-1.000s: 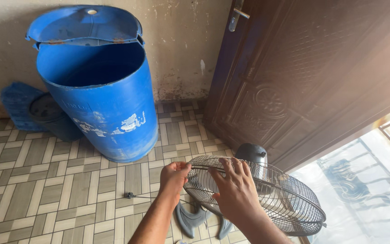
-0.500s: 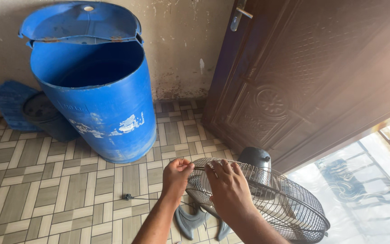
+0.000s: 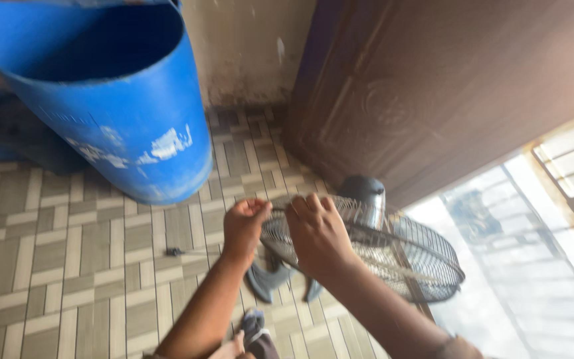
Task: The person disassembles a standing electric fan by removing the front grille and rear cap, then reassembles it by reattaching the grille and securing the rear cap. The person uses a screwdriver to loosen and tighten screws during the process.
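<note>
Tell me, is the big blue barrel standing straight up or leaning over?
Leaning. The blue barrel tilts, its open mouth turned toward the camera so the dark inside shows, while its base rests on the tiled floor.

A large blue plastic barrel (image 3: 107,100) stands open-topped up and to the left of the grip, white scuffs on its side. Behind its left flank lies a dark round object on something blue (image 3: 8,133), blurred. The patterned tile floor (image 3: 48,266) spreads left of and below the grip, with a small dark bit (image 3: 174,252) lying just left of it. A brown panelled wooden door (image 3: 446,93) rises up and right, beside a stained plaster wall (image 3: 247,46).
</note>
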